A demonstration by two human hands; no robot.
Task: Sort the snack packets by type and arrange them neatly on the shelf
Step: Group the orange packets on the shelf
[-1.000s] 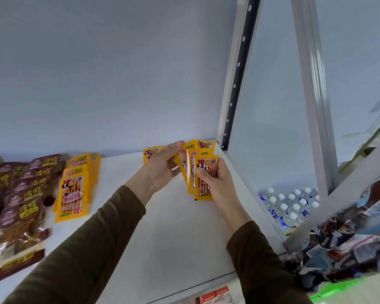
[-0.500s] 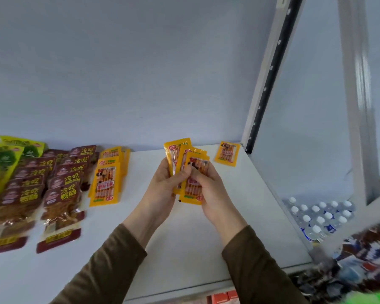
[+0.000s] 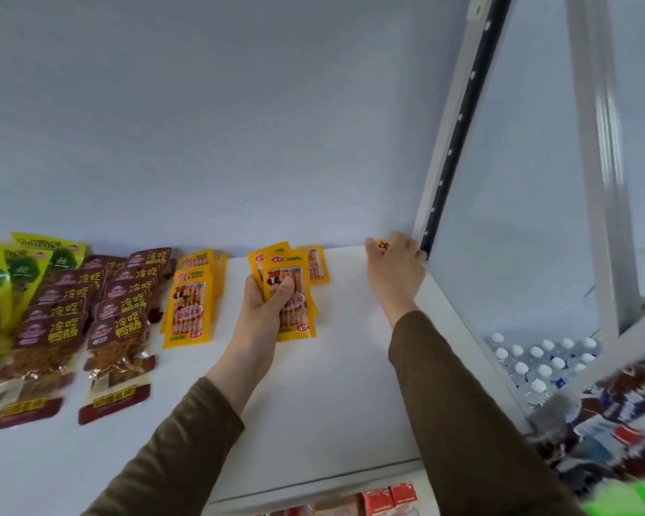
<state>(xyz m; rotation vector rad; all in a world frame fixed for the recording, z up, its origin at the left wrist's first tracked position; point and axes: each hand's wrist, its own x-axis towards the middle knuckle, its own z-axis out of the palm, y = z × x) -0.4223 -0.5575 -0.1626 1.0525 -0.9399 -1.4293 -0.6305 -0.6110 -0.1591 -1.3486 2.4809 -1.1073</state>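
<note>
My left hand point(image 3: 265, 303) is shut on a fanned bundle of yellow snack packets point(image 3: 295, 322), held over the middle of the white shelf point(image 3: 332, 396). My right hand point(image 3: 395, 270) is stretched to the shelf's back right corner, its fingers spread over a single yellow packet point(image 3: 383, 244) that lies there; most of that packet is hidden under the hand. A stack of the same yellow packets point(image 3: 189, 310) lies flat on the shelf to the left of my left hand.
Rows of brown packets point(image 3: 120, 322) and green packets point(image 3: 1, 284) lie at the left. A slotted shelf upright point(image 3: 458, 124) stands at the back right corner. Water bottles point(image 3: 537, 363) sit below on the right, red boxes point(image 3: 388, 497) under the front edge.
My right hand has let go of the bundle and moved to the lone packet at the back right. The left hand now holds the bundle alone. The view has shifted left.
</note>
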